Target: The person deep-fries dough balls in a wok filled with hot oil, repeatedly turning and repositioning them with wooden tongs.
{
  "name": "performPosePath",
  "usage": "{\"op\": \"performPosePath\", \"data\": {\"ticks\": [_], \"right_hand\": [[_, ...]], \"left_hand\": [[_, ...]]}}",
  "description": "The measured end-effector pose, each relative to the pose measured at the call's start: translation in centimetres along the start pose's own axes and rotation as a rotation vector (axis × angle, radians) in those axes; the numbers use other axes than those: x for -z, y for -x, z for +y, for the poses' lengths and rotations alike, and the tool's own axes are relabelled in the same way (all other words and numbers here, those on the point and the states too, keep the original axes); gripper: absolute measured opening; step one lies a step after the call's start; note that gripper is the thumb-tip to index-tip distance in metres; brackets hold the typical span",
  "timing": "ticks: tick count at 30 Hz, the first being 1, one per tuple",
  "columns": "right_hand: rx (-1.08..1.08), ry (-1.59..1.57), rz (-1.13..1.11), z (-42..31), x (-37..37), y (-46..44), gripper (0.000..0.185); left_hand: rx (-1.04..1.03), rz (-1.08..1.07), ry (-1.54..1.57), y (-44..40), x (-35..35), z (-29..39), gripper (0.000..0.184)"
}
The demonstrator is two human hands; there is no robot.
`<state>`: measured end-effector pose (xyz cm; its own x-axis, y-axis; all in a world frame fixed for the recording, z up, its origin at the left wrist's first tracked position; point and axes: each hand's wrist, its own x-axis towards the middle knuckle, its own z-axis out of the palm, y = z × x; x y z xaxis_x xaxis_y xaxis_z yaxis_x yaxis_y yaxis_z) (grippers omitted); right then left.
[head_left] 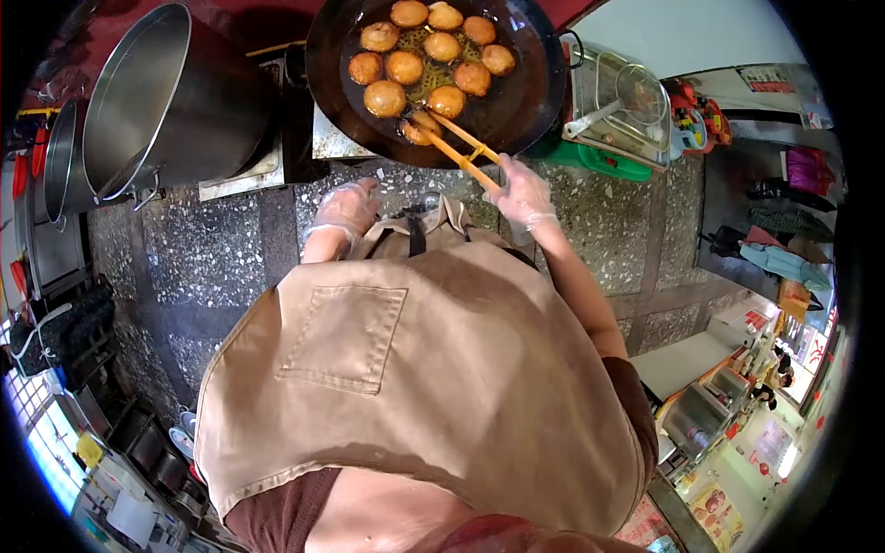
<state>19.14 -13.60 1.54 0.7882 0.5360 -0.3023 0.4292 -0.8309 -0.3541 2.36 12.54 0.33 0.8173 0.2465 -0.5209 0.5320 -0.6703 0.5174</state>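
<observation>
My right hand (524, 195), in a clear plastic glove, is closed around long wooden chopsticks (473, 170) with a yellow band across them. Their far tips reach into a large dark wok (544, 101) and touch a browned round fritter (419, 129) near its front rim. Several more golden-brown round fritters (404, 67) sit in the oil, clustered towards the middle and back. My left hand (343, 210), also gloved, hangs in front of the wok by the apron (433, 350). Its fingers are loosely bent and nothing shows in them.
Left of the wok stands a big metal pot (221, 101), with another pot (64, 166) beyond it. On the right, a glass-like tray (604, 83) holds a wire strainer (641, 92) with a handle, beside a green tray (613, 164). Speckled flooring (212, 240) lies below.
</observation>
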Motion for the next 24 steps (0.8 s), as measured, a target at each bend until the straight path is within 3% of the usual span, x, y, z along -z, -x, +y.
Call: {"op": "performPosePath", "data": {"ticks": [2, 5, 7, 14, 16, 17, 21, 24], "right_hand": [[0.002, 0.012, -0.047, 0.1, 0.1, -0.2, 0.074], [0.026, -0.025, 0.070, 0.2, -0.3, 0.1, 0.074], [0.021, 0.002, -0.031, 0.3, 0.0, 0.0, 0.074], [0.042, 0.072, -0.027, -0.1, 0.4, -0.1, 0.073], [0.020, 0.026, 0.067, -0.5, 0.6, -0.1, 0.072], [0.046, 0.068, -0.029, -0.7, 0.7, 0.0, 0.071], [0.041, 0.037, 0.035, -0.6, 0.7, 0.0, 0.071], [0.058, 0.091, -0.036, -0.5, 0.5, 0.3, 0.070]], "left_hand": [[0.013, -0.003, -0.007, -0.2, 0.1, 0.1, 0.040], [0.034, -0.011, -0.013, -0.1, -0.2, -0.1, 0.040], [0.027, -0.006, -0.012, -0.5, -0.3, -0.2, 0.040], [0.009, 0.028, -0.018, -0.3, -0.4, -0.2, 0.037], [0.003, 0.054, -0.010, 0.2, -0.1, 0.1, 0.035], [0.005, 0.026, -0.015, 0.4, 0.2, 0.3, 0.033], [-0.036, 0.056, -0.060, 0.7, 0.3, 0.3, 0.028], [0.027, 0.031, -0.050, 1.3, 1.0, 1.0, 0.029]]}}
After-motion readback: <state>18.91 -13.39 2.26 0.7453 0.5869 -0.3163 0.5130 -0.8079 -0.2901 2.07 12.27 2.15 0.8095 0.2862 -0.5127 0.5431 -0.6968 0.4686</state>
